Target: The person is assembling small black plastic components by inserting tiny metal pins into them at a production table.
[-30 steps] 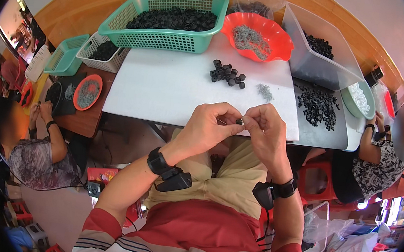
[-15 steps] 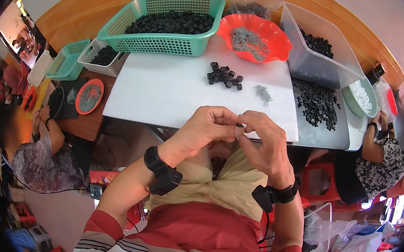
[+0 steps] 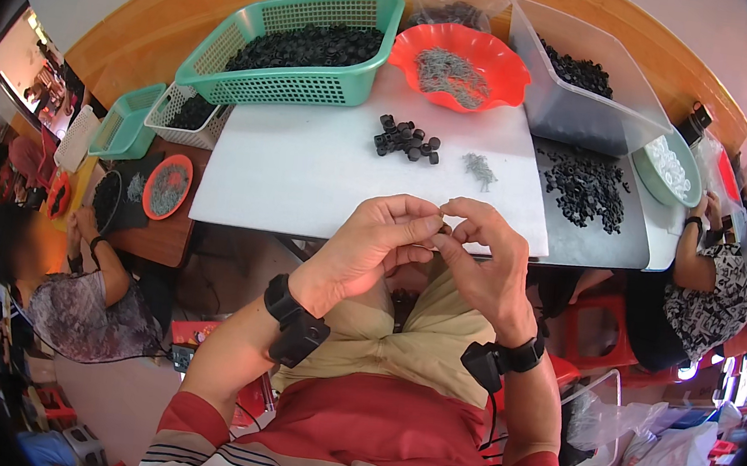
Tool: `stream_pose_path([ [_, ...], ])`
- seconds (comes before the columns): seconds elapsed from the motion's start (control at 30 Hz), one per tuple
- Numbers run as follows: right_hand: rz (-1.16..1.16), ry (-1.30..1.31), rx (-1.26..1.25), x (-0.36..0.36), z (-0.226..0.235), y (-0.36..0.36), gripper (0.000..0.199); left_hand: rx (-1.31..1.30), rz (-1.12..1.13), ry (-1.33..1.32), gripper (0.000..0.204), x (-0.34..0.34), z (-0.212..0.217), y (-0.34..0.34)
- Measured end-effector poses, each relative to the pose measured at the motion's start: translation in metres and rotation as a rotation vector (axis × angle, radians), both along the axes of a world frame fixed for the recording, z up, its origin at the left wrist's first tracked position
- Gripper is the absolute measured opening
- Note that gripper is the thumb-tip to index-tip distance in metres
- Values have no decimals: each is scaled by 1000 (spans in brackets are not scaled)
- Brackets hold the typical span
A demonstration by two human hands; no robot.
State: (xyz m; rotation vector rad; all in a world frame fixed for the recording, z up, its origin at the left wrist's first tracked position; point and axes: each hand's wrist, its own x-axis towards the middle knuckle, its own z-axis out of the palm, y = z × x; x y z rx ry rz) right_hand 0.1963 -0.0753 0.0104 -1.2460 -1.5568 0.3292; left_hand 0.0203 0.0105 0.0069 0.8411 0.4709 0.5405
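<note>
Fingertips of both my hands meet just in front of the near edge of the white table (image 3: 306, 180), pinched together on a tiny dark part (image 3: 443, 228) that is mostly hidden between them; I cannot tell its shape. My left hand (image 3: 370, 249) curls in from the left with thumb and forefinger closed on the part, and my right hand (image 3: 480, 258) comes in from the right, its thumb and forefinger clamped on the same spot. Both wrists carry black bands, and my hands hover above my lap, off the table top.

On the table beyond my hands lies a small heap of black plastic pieces (image 3: 408, 138), and just to its right a little cluster of thin grey metal bits (image 3: 481, 167). Farther back stands a green basket (image 3: 292, 56) filled with black parts, beside it an orange bowl (image 3: 500, 64) holding grey metal bits, and to the right a clear plastic tub (image 3: 587, 110) with more black parts inside. A loose spread of black pieces (image 3: 586, 187) lies on the grey surface right of the white top.

A person in a patterned top (image 3: 713, 296) sits at the right, another person (image 3: 82, 321) sits at the lower left near a small orange dish (image 3: 167, 186).
</note>
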Motion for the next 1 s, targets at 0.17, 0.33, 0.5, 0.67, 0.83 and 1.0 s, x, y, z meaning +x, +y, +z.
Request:
stream_pose_path([
  [0.17,-18,124,51,-1,-5,2,31,-107,50,-34,24,4,8,-6],
  [0.33,-44,65,162,-3,-11,4,24,-127,49,-59,28,5,4,-6],
  [0.5,-127,-26,226,-4,-12,2,23,-153,66,-67,26,10,8,-9],
  [0.67,-250,-175,254,-8,-12,1,24,-158,102,-33,23,13,11,-14],
  [0.83,-268,-221,265,-9,-15,2,25,-167,124,-39,22,14,9,-16],
  [1.0,-299,-255,305,-9,-21,4,27,-150,127,-40,23,17,13,-19],
])
